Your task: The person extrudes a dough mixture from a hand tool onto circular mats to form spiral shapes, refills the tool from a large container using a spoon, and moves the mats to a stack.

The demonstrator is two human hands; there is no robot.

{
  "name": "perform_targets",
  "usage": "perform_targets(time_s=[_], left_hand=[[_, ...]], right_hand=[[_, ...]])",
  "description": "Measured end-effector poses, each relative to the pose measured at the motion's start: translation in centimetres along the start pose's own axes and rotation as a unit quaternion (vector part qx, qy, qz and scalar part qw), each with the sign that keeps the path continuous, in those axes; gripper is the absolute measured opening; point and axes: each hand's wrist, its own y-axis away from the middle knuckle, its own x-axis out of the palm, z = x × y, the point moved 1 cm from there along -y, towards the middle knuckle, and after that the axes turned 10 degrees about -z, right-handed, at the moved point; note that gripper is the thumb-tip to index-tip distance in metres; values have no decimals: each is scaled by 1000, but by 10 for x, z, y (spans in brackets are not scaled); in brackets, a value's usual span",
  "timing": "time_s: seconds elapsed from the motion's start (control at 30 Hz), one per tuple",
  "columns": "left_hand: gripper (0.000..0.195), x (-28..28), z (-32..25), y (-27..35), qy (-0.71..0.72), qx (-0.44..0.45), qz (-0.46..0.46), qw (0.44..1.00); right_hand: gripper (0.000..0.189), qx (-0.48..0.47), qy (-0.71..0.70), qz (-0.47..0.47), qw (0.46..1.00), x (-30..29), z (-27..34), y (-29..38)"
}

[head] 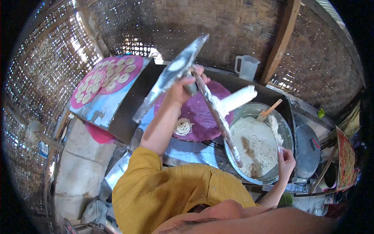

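Note:
My left hand [191, 83] grips a hinged wooden hand press [209, 95], raised above a round purple woven mat [201, 125]. One arm of the press bears a flat plate with a pale disc; from the other juts a white-coated plunger [238, 99]. A single coil of pale noodle strands [183, 127] lies on the mat, left of centre. At the right rim of a large basin [230, 156], my right hand [286, 161] pinches the end of a white, dough-coated piece [274, 128]. What that piece is, I cannot tell. Pale dough or batter [254, 146] fills much of the basin.
A wooden-handled spatula [271, 107] leans in the basin. Pink mats [87, 76] with several noodle coils lie on a box [100, 115] to the left. A clear measuring jug [248, 68] stands at the back by a wooden post [282, 44]. A grey round lid [306, 150] is at right.

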Motion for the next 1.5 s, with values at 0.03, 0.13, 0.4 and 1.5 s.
perform_targets(time_s=[0.03,0.13,0.4,1.5], left_hand=[[34,-3,-4,-3,44,21,16,999],[32,0,-18,-5,109,44,31,993],[34,-8,-60,27,145,200,-51,968],[32,-58,-66,24,237,193,65,950]], right_hand=[[18,-12,131,19,991,-8,11,3],[20,-28,217,28,975,1,10,13],[21,-133,107,189,967,72,92,35],[79,30,-279,250,927,91,134,73]])
